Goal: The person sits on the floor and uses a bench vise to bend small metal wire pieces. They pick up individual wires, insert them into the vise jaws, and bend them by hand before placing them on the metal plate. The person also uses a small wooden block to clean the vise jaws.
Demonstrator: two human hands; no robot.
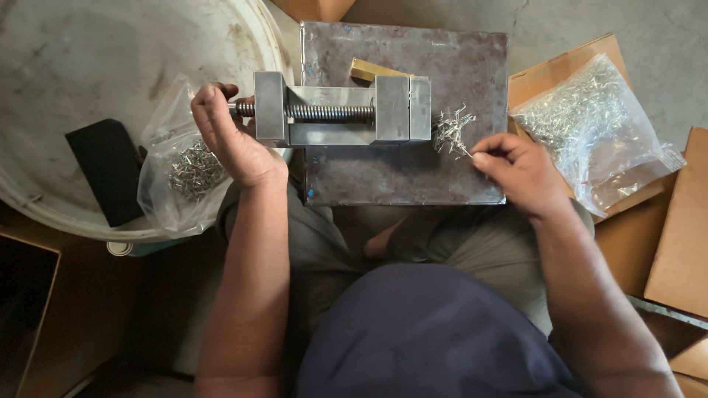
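Steel vise (341,110) sits on a worn metal plate (398,173) over my lap. My left hand (232,136) is wrapped around its screw handle, while my right hand (516,166) pinches one pin from the small loose pile (450,131) beside the jaws.

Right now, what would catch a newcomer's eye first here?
Probably the steel vise in the middle, sitting on a worn metal plate, with the left hand at its screw end. Just right of it, the right hand pinches at a small pile of shiny pins. Clear bags of similar bits lie at far right and left.
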